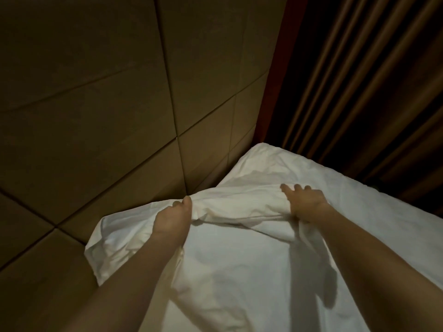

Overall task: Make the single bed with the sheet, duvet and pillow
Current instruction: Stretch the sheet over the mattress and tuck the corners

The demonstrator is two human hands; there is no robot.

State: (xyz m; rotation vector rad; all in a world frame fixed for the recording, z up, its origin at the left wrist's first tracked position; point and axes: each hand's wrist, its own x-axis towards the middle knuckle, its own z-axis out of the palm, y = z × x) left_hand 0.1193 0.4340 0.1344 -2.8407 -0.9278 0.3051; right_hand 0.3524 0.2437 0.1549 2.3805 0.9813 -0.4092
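Observation:
A white pillow [235, 207] lies bunched at the head of the bed, held up a little off the white sheet [239, 271]. My left hand [172, 218] grips its left end, fingers curled into the cloth. My right hand [305, 202] grips the right part, fingers hooked over its far edge. A loose flap of the pillowcase [112, 240] hangs off to the left past my left wrist. The sheet covers the mattress up to its far corner [261, 152]. No duvet shows in this view.
A padded tan headboard wall [107, 92] with stitched panels stands right behind the pillow. Dark brown curtains [371, 80] hang along the bed's far side, beside a red-brown wall strip [275, 80]. The room is dim.

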